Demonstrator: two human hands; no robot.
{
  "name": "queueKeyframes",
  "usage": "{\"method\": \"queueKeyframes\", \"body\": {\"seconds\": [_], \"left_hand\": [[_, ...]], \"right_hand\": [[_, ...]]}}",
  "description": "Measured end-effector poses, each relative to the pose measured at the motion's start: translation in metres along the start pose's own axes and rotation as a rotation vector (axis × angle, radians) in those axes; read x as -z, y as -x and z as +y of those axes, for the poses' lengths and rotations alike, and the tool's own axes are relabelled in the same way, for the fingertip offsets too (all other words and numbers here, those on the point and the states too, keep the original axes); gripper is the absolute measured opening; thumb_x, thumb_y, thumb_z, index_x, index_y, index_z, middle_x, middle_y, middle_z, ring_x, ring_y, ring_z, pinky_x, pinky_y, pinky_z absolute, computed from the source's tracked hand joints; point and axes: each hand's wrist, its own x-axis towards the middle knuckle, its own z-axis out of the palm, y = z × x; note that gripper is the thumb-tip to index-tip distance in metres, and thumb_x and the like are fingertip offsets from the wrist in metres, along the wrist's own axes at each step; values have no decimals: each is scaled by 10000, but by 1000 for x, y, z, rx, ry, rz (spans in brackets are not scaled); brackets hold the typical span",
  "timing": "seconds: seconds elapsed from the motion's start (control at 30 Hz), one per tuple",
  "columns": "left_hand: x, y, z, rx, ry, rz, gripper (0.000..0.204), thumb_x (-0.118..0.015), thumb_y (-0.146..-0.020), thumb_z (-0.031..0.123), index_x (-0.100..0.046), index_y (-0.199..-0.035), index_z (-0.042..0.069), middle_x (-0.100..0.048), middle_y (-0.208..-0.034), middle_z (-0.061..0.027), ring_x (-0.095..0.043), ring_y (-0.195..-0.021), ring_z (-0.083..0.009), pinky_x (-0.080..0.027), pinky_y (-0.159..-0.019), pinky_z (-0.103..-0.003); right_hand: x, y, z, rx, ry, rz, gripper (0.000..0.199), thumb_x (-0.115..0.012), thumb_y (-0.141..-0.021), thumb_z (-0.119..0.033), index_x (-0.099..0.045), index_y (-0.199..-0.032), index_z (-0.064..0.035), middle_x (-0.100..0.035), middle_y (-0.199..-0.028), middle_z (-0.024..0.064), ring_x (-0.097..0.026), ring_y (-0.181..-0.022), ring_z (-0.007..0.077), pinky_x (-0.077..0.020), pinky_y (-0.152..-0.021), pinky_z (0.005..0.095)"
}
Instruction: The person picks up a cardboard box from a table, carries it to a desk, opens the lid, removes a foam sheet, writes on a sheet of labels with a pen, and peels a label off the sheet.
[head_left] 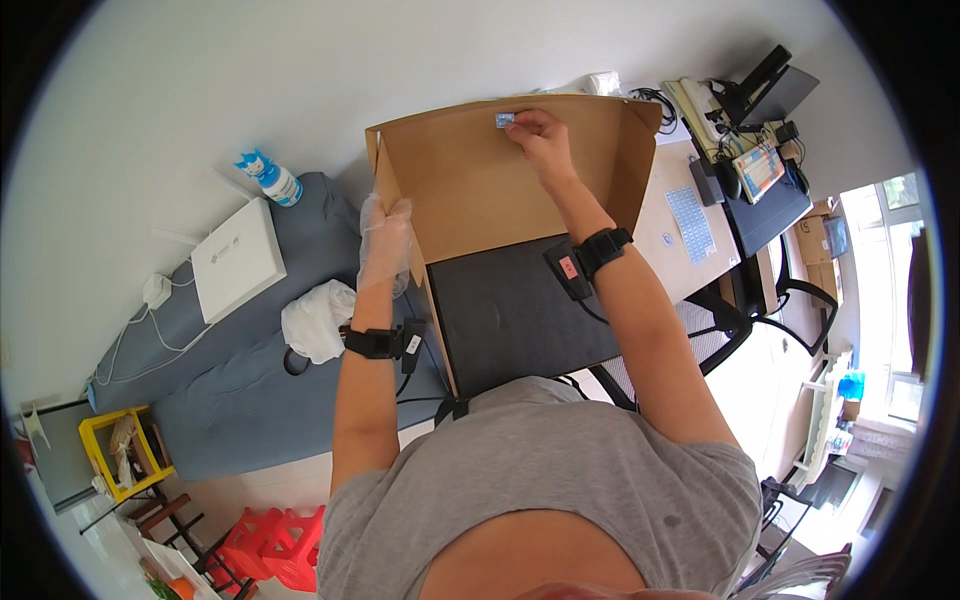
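Observation:
An open brown cardboard box (480, 190) lies in front of me, with a dark panel (520, 320) at its near side. My right hand (545, 145), bare, reaches to the box's far wall. Its thumb and fingers pinch a small blue-and-white rectangular card (505, 120) against or just in front of that wall; contact is not clear. My left hand (385, 238) wears a loose clear plastic glove and is closed around the box's left wall. The plastic partly hides its fingers. Both wrists carry black strapped devices.
On the right, a light table bears a sheet of blue pieces (690, 224) and a small loose blue piece (668, 240). Leftward, a grey-blue sofa (230, 400) holds a white box (238, 260), a blue-capped bottle (275, 182) and white cloth (318, 320). Red stools (265, 548) stand lower left.

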Motion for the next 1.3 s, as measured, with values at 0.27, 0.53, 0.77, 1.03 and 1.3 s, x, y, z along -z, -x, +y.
{"method": "queueKeyframes", "body": {"seconds": [0.27, 0.53, 0.77, 1.03, 1.3], "left_hand": [[-3, -2, 15, 234, 345, 84, 343, -476, -784, 142, -442, -1082, -25, -536, -919, -84, -501, -786, -149, -405, -685, -257], [-6, 5, 38, 288, 518, 84, 347, -475, -778, 105, -428, -1102, -11, -530, -931, -86, -500, -791, -144, -404, -670, -241], [-7, 6, 40, 274, 473, 69, 328, -475, -781, 97, -431, -1091, -1, -530, -894, -72, -499, -757, -134, -410, -646, -247], [-7, 6, 39, 245, 499, 63, 338, -473, -780, 82, -425, -1100, -15, -529, -947, -88, -505, -815, -147, -411, -700, -252], [-7, 6, 33, 231, 524, 46, 340, -462, -786, 69, -414, -1111, -16, -524, -976, -91, -503, -839, -153, -408, -734, -257]], "right_hand": [[1, -5, 4, 30, 70, 11, 121, -637, -710, -85, -584, -792, -13, -560, -653, -1, -419, -540, 37, -302, -462, 192], [-2, -3, 5, 24, 55, 38, 103, -623, -710, -49, -582, -786, 9, -566, -656, 11, -454, -571, 49, -337, -493, 198], [-3, -3, 3, -10, -5, 71, 62, -603, -708, -24, -591, -752, 18, -579, -662, 19, -471, -581, 55, -349, -514, 195], [-6, 0, 1, 20, 37, 108, 73, -603, -713, -40, -595, -749, 24, -572, -619, 16, -458, -537, 47, -337, -467, 196], [-9, 2, 2, 101, 177, 193, 105, -608, -703, -58, -593, -751, 34, -562, -588, 18, -465, -524, 51, -359, -463, 212]]}}
